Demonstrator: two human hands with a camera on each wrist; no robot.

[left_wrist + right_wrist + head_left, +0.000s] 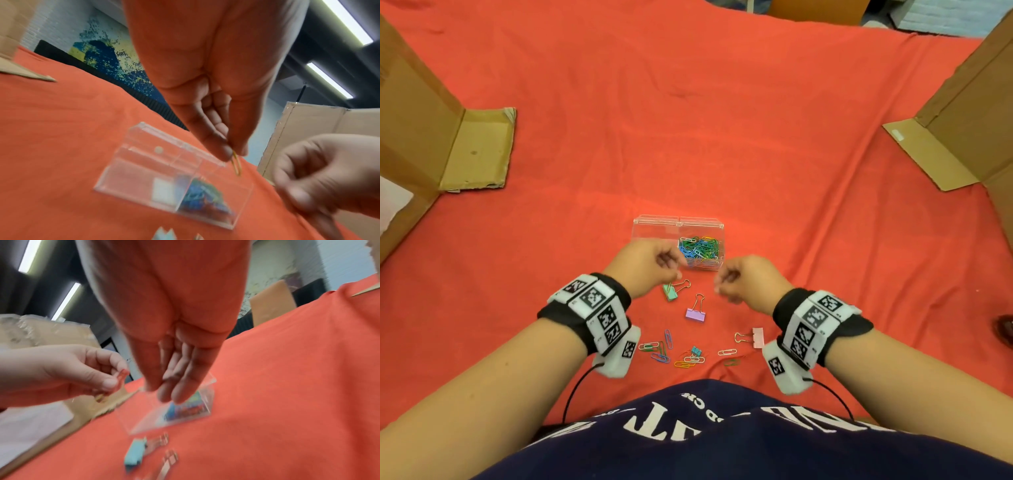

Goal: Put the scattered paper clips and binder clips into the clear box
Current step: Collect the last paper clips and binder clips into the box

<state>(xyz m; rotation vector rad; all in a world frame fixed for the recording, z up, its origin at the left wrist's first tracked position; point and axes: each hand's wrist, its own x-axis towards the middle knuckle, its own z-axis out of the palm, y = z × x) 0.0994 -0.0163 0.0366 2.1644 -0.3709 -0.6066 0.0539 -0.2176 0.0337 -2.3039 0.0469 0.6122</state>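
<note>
The clear box stands on the red cloth, its right compartment heaped with coloured paper clips. My left hand hovers at the box's near left corner and pinches a yellow paper clip between thumb and forefinger. My right hand hangs blurred just right of it, near the box's front, fingers loosely bent with nothing seen in them. Below the hands lie a green binder clip, a purple one, a pink one, small blue ones and several loose paper clips.
Cardboard walls with folded flaps stand at the left and right of the red cloth. My dark blue shirt fills the near edge. The box's left compartment looks empty.
</note>
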